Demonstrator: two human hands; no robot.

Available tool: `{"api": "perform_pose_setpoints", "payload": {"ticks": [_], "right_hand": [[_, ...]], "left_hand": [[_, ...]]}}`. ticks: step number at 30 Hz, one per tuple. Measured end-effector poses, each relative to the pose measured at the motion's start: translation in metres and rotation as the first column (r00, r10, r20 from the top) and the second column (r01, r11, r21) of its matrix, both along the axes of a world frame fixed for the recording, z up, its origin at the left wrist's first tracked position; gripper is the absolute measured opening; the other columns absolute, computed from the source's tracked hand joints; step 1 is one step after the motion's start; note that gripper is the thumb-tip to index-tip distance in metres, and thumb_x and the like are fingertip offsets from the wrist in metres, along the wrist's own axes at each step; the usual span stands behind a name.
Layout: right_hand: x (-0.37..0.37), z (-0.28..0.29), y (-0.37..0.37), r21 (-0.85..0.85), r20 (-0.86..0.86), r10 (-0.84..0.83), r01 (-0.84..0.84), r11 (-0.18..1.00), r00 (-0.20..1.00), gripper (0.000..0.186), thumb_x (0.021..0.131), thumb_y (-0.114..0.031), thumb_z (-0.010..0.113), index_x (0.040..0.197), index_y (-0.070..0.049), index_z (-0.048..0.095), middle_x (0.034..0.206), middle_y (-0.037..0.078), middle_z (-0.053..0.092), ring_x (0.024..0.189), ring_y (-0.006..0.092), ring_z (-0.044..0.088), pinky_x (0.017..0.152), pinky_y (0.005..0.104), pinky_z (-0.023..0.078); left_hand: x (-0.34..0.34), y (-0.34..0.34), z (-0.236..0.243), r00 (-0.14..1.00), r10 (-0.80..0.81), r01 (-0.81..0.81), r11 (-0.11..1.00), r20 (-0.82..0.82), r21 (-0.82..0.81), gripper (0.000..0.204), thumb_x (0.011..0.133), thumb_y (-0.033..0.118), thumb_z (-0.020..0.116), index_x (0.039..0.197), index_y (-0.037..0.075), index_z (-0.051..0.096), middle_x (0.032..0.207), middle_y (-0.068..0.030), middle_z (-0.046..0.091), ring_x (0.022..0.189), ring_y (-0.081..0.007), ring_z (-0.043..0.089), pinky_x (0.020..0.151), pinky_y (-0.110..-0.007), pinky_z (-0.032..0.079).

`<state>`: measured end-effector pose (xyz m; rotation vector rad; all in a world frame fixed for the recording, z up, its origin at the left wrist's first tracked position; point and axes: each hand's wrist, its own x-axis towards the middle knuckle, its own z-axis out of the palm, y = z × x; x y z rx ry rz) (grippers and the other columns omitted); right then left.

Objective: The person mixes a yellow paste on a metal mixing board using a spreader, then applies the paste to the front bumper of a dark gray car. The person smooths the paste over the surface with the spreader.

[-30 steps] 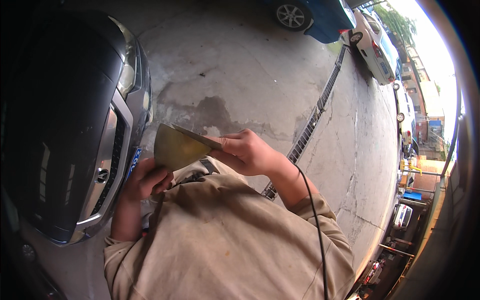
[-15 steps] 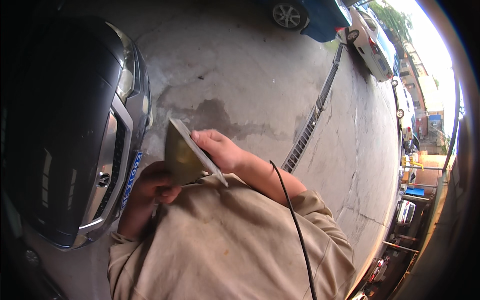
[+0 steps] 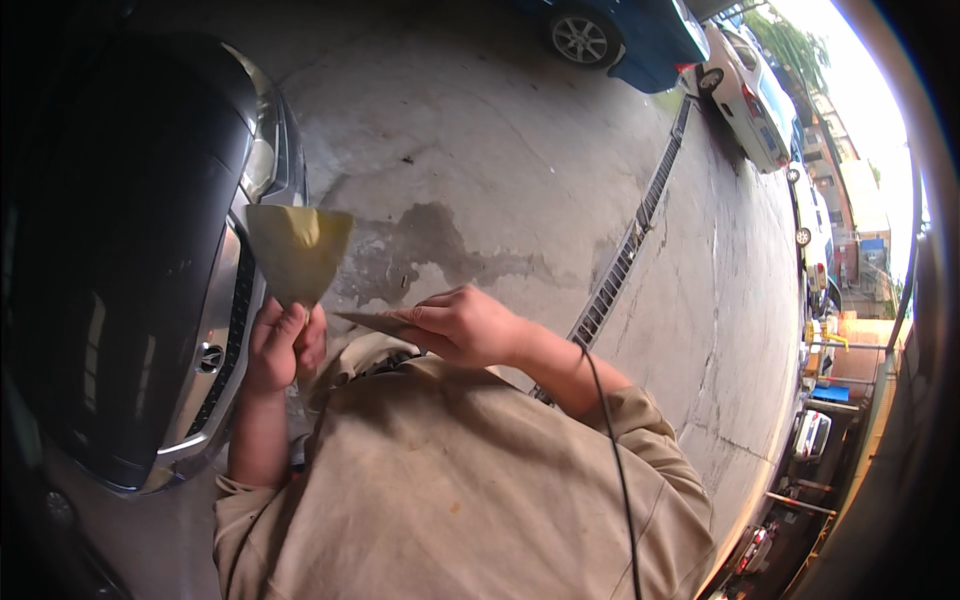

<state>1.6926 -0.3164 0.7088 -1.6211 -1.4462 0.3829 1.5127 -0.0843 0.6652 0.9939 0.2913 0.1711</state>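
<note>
My left hand point(image 3: 287, 345) grips the narrow lower end of a yellowish, fan-shaped spreader point(image 3: 298, 245), its wide blade raised upright over the front of the dark car point(image 3: 130, 240). To its right, my right hand point(image 3: 460, 325) is closed on a thin flat blade point(image 3: 365, 321), seen nearly edge-on, which points left toward my left hand. My forearms come out of rolled beige sleeves, and a black cable point(image 3: 620, 470) hangs down across the right side of the beige top.
A grated drain point(image 3: 652, 185) runs diagonally through the stained concrete floor point(image 3: 500, 170). A blue car point(image 3: 655, 45) and a white car point(image 3: 745, 100) stand at the top. More vehicles, railings and buildings point(image 3: 850, 215) line the right side, with a blue panel point(image 3: 830, 393) among them.
The two blades, together earlier, are now apart: the spreader has swung up and left in my left hand, while my right hand is lower with the flat blade turned nearly horizontal.
</note>
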Motion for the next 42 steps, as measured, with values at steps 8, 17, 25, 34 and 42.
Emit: {"api": "perform_pose_setpoints", "payload": {"ticks": [8, 17, 25, 34, 42], "right_hand": [[-0.021, -0.007, 0.023, -0.143, -0.952, -0.201, 0.243, 0.959, 0.233, 0.028, 0.112, -0.024, 0.058, 0.114, 0.001, 0.069, 0.103, -0.002, 0.072, 0.09, 0.0058, 0.062, 0.081, 0.0283, 0.055], [0.001, 0.014, -0.001, 0.062, -0.998, 0.057, 0.252, 0.966, 0.028, 0.025, 0.11, -0.024, 0.061, 0.122, -0.002, 0.067, 0.105, 0.005, 0.075, 0.091, 0.0132, 0.072, 0.081, 0.0299, 0.059], [0.03, 0.023, 0.002, 0.293, -0.016, -0.153, 0.15, 0.944, 0.988, 0.055, 0.084, 0.012, 0.067, 0.137, -0.005, 0.07, 0.124, 0.017, 0.076, 0.101, 0.0366, 0.074, 0.088, 0.041, 0.059], [0.04, 0.03, -0.007, -0.112, 0.198, -0.015, 0.038, 0.993, 0.98, 0.054, 0.088, 0.002, 0.075, 0.141, -0.01, 0.07, 0.11, 0.016, 0.079, 0.086, 0.0367, 0.075, 0.076, 0.0431, 0.063], [0.045, 0.023, -0.001, -0.079, 0.043, -0.232, 0.234, 0.969, 0.972, 0.033, 0.094, -0.003, 0.074, 0.126, -0.007, 0.076, 0.088, 0.019, 0.072, 0.075, 0.0377, 0.07, 0.063, 0.0429, 0.056]], "left_hand": [[0.016, -0.024, -0.039, 0.976, -0.121, -0.164, 0.138, 0.181, 0.977, 0.078, 0.087, -0.004, 0.06, 0.163, 0.003, 0.041, 0.106, -0.0205, 0.059, 0.089, -0.0419, 0.062, 0.075, -0.05, 0.053], [0.01, -0.019, -0.066, 0.991, -0.097, -0.078, 0.107, 0.088, 0.991, 0.061, 0.093, 0.0, 0.064, 0.153, 0.005, 0.054, 0.097, -0.0155, 0.061, 0.084, -0.0334, 0.065, 0.071, -0.043, 0.054], [0.001, -0.025, -0.026, 0.925, -0.372, 0.371, 0.928, -0.075, -0.036, 0.017, 0.109, 0.019, 0.056, 0.114, 0.003, 0.059, 0.083, -0.0068, 0.063, 0.062, -0.0135, 0.059, 0.055, -0.028, 0.048], [0.001, -0.012, -0.024, 0.916, -0.379, 0.388, 0.921, -0.131, 0.044, 0.014, 0.106, 0.015, 0.061, 0.115, 0.004, 0.06, 0.078, -0.0019, 0.059, 0.058, -0.0083, 0.047, 0.052, -0.026, 0.038], [0.001, -0.015, -0.028, 0.901, -0.427, 0.416, 0.901, -0.075, -0.123, 0.018, 0.11, 0.021, 0.057, 0.106, 0.004, 0.061, 0.074, -0.0015, 0.056, 0.057, -0.0077, 0.046, 0.051, -0.026, 0.036]]}}
